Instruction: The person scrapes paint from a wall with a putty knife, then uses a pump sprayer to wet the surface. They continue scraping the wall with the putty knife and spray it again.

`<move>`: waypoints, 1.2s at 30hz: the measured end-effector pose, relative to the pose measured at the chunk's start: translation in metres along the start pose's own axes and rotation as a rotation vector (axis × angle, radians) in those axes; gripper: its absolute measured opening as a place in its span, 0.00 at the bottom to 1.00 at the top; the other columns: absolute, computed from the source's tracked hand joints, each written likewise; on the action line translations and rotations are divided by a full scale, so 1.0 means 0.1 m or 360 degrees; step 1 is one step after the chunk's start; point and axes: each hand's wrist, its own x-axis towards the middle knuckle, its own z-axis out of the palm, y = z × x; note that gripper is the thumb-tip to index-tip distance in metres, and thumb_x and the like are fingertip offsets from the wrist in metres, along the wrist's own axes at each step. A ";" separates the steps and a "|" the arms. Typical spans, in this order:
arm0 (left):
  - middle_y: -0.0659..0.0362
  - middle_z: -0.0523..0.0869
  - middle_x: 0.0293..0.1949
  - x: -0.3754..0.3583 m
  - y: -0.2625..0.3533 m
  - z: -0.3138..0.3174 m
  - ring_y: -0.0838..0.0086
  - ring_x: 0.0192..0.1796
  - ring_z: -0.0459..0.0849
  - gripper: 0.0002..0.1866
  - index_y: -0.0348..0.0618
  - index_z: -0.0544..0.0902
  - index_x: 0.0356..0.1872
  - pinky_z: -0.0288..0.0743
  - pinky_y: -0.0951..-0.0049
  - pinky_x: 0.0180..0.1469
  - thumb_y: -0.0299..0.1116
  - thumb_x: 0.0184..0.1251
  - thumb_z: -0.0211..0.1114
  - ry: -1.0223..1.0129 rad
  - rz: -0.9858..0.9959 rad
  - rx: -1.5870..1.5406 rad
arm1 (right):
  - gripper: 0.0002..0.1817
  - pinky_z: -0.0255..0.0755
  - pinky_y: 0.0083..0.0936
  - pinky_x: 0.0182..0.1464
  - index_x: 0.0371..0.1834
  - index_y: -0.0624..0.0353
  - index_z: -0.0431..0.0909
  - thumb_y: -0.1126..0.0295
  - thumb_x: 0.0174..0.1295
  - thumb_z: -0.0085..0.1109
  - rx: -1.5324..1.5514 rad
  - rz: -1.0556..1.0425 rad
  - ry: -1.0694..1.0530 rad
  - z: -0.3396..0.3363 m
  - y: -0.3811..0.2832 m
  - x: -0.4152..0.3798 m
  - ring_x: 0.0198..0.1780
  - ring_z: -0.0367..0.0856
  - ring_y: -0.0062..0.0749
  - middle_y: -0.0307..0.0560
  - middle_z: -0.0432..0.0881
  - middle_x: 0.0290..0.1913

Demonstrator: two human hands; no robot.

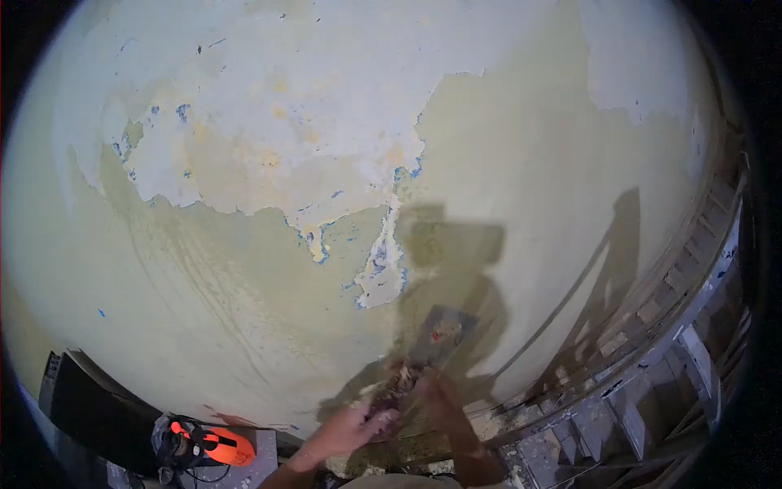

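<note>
Scraper blade (442,336), a flat metal plate smeared with filler and marked by a small reddish spot, lies flat against the wall (244,277) just below the middle of the view, a little right of centre. Its handle (401,383) is crusted with dried material and runs down into both hands. The left hand (352,428) wraps the lower part of the handle, fingers curled shut around it; the right hand (440,399) grips just beside it on the right, fingers also closed on the handle (the two hands touch or nearly touch, and the blur hides which).

Above the blade the wall's pale green coat has come away in a broad ragged patch (269,130) of white and cream, with blue flecks along its edges; a narrow white strip (383,265) reaches down toward the blade. The tool's shadow falls on the wall just above and to the right.

Wooden steps (643,383), spattered with plaster, rise along the right edge. At lower left an orange and black power tool (213,446) with a cord rests on a grey surface. No writing or brand can be read anywhere.
</note>
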 end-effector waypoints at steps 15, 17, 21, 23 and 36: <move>0.65 0.75 0.16 0.17 1.73 -1.71 0.87 0.17 0.68 0.13 0.37 0.78 0.35 0.60 0.85 0.18 0.38 0.57 0.63 0.0731 -0.0101 0.0269 | 0.05 0.69 0.32 0.41 0.25 0.53 0.73 0.71 0.42 0.52 -0.1686 -0.2652 0.0147 0.76 -2.21 1.50 0.35 0.76 0.32 0.42 0.74 0.26; 0.63 0.77 0.16 0.20 1.93 -1.81 0.87 0.14 0.68 0.13 0.38 0.79 0.36 0.58 0.86 0.15 0.36 0.55 0.64 0.0887 -0.0221 0.0392 | 0.04 0.71 0.29 0.30 0.22 0.52 0.71 0.70 0.41 0.54 -0.1776 -0.2580 -0.0014 0.79 -2.31 1.70 0.27 0.77 0.31 0.40 0.72 0.21; 0.59 0.80 0.18 0.32 2.04 -1.83 0.86 0.14 0.71 0.15 0.38 0.78 0.37 0.58 0.86 0.12 0.35 0.51 0.67 0.1296 0.0070 0.0529 | 0.05 0.69 0.33 0.17 0.17 0.55 0.67 0.69 0.42 0.51 -0.1381 -0.2765 0.0226 0.86 -2.47 1.89 0.14 0.76 0.38 0.45 0.72 0.12; 0.56 0.82 0.25 0.36 2.02 -1.78 0.83 0.17 0.76 0.15 0.35 0.77 0.37 0.60 0.86 0.11 0.35 0.51 0.66 0.1440 0.0377 0.0541 | 0.05 0.69 0.34 0.17 0.14 0.55 0.67 0.69 0.40 0.51 -0.1286 -0.2714 0.0303 0.84 -2.51 1.89 0.14 0.76 0.39 0.46 0.71 0.10; 0.61 0.77 0.15 0.56 2.41 -1.83 0.86 0.10 0.67 0.15 0.37 0.80 0.31 0.52 0.86 0.10 0.40 0.49 0.67 0.1320 0.0283 0.0860 | 0.05 0.70 0.35 0.19 0.13 0.55 0.69 0.69 0.34 0.53 -0.1212 -0.2589 0.0389 0.70 -2.68 1.93 0.15 0.76 0.42 0.48 0.73 0.11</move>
